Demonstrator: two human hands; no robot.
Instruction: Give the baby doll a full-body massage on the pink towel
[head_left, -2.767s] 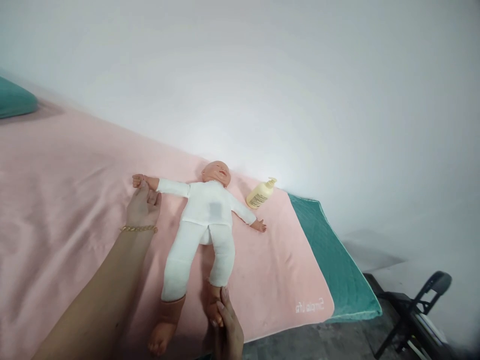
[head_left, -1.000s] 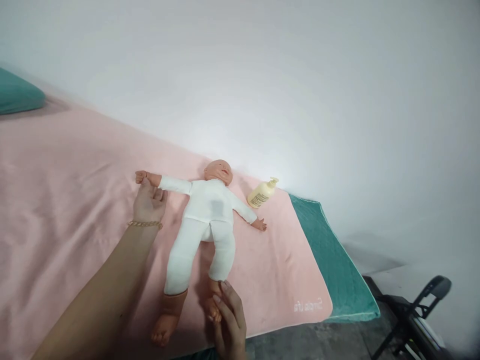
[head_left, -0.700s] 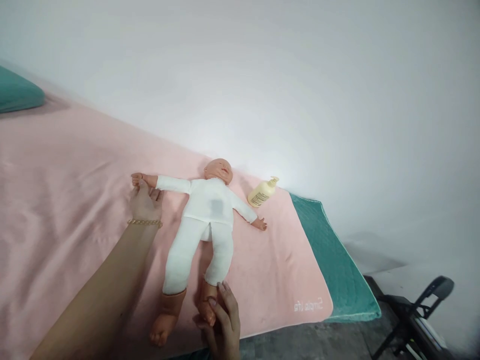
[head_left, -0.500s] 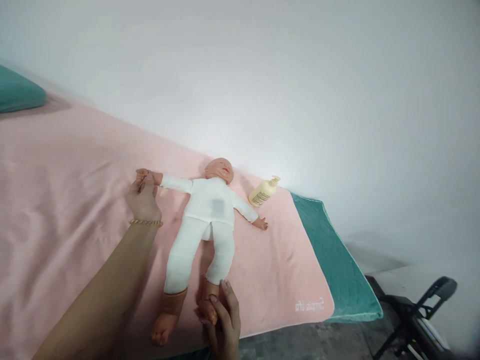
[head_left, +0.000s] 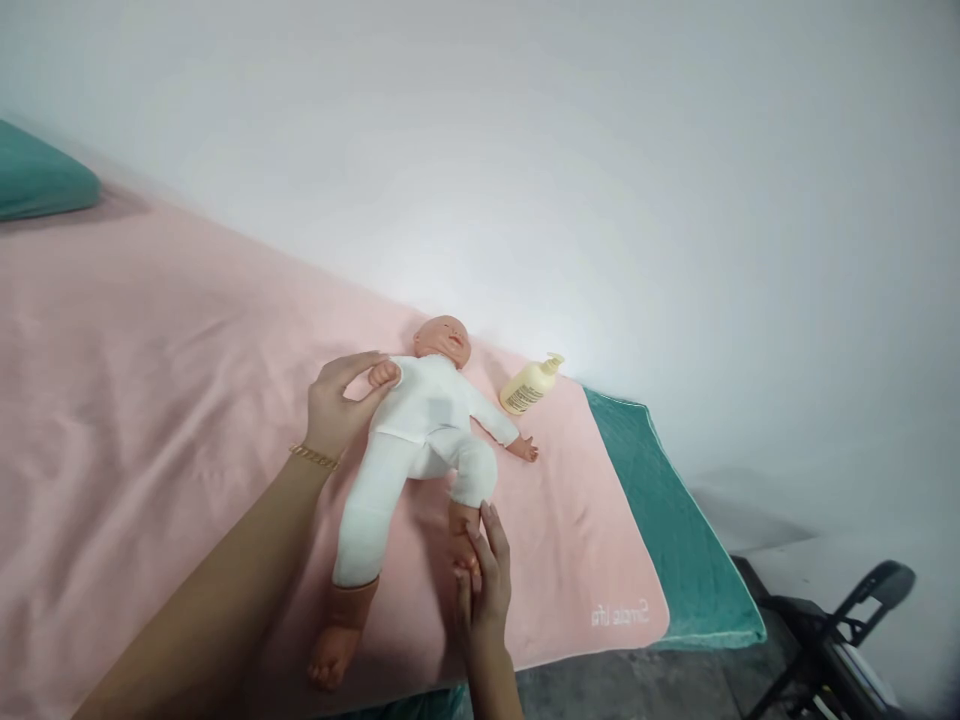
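A baby doll (head_left: 427,400) with a white cloth body lies on its back on a pink blanket (head_left: 555,560), its head toward the wall. My left hand (head_left: 341,400), with a gold chain bracelet at the wrist, is closed around the doll's arm on the left, the small fist (head_left: 384,374) showing past my fingers near the shoulder. My right hand (head_left: 489,575) grips the doll's foot (head_left: 463,530) on the right, that leg bent at the knee. The other leg (head_left: 367,510) stretches straight toward me.
A pale yellow pump bottle (head_left: 529,387) lies tilted beside the doll's right-hand arm. Green bedding (head_left: 675,530) shows past the blanket's right edge. A green pillow (head_left: 45,175) is at the far left, a black folding chair (head_left: 847,620) at the lower right. A white wall stands behind.
My left hand has brought the doll's arm inward from stretched out to beside its chest. My right hand has pushed the foot up and to the right, bending the knee.
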